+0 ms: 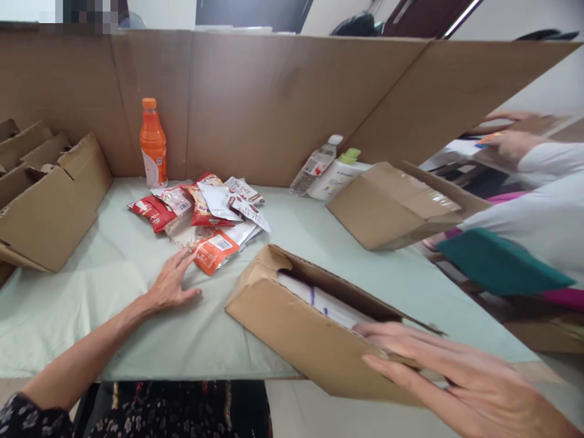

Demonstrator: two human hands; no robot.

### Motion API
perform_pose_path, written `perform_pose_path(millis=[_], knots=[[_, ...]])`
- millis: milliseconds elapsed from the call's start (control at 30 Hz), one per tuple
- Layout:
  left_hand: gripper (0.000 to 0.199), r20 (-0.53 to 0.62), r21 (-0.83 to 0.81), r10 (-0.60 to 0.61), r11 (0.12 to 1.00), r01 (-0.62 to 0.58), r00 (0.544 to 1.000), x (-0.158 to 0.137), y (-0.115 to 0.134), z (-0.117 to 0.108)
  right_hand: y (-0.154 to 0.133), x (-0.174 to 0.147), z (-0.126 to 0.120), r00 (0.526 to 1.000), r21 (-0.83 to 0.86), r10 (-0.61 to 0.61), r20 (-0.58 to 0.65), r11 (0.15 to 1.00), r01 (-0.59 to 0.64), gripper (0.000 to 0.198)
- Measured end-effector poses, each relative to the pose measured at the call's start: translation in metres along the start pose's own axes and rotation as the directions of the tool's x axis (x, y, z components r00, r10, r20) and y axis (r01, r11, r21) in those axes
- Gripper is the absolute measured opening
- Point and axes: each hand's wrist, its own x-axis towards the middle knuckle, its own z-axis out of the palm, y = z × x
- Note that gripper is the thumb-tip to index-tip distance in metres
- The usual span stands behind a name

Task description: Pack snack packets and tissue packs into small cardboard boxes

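Note:
My left hand (171,286) rests on the cloth with its fingers spread and holds nothing. Its fingertips reach the edge of a pile of snack and food packets, beside a clear-and-orange pouch (214,252). A red packet (152,213) and a white "Super Meal" sachet (249,210) lie in the same pile. At the right front, my right hand (456,371) grips the near wall of an open cardboard box (292,322), thumb outside and fingers over the rim. White contents with blue marks (323,301) show inside the box; their kind is unclear.
An orange drink bottle (154,149) stands by the cardboard partition (255,103). A clear bottle (314,167) and a white bottle with a green cap (340,176) lean there, near another carton (387,207). Several boxes (59,201) stand left. A person's sleeve (552,159) shows right.

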Motion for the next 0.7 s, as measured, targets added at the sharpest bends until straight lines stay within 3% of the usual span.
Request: perform_pose_path(millis=[133, 300, 400, 500, 567, 633, 700], knots=[[0.103, 0.081, -0.118, 0.054, 0.992, -0.045, 0.995, -0.041, 0.005, -0.018, -0.035, 0.032, 0.01, 0.965, 0.156, -0.262, -0.023, 0.952, 0.263, 0.019], [0.129, 0.125, -0.426, -0.004, 0.903, 0.057, 0.992, -0.076, 0.019, -0.033, -0.064, 0.048, 0.029, 0.903, 0.337, -0.416, 0.102, 0.869, 0.363, 0.023], [0.131, 0.138, -0.491, 0.008, 0.869, 0.062, 0.99, -0.086, 0.025, -0.038, -0.067, 0.052, 0.032, 0.872, 0.475, -0.437, 0.218, 0.829, 0.296, 0.015], [0.125, 0.112, -0.446, 0.027, 0.895, 0.026, 0.993, -0.085, 0.026, -0.037, -0.06, 0.06, 0.03, 0.882, 0.551, -0.354, 0.312, 0.824, 0.135, 0.018], [0.121, 0.087, -0.432, 0.031, 0.902, 0.01, 0.996, -0.08, 0.026, -0.033, -0.054, 0.065, 0.029, 0.888, 0.534, -0.238, 0.394, 0.846, -0.01, 0.031], [0.12, 0.076, -0.441, 0.039, 0.897, -0.002, 0.996, -0.077, 0.025, -0.029, -0.049, 0.068, 0.03, 0.862, 0.489, -0.147, 0.485, 0.863, -0.128, 0.042], [0.122, 0.083, -0.455, 0.054, 0.891, -0.01, 0.995, -0.075, 0.023, -0.025, -0.044, 0.069, 0.032, 0.852, 0.453, -0.101, 0.514, 0.875, -0.17, 0.043]])
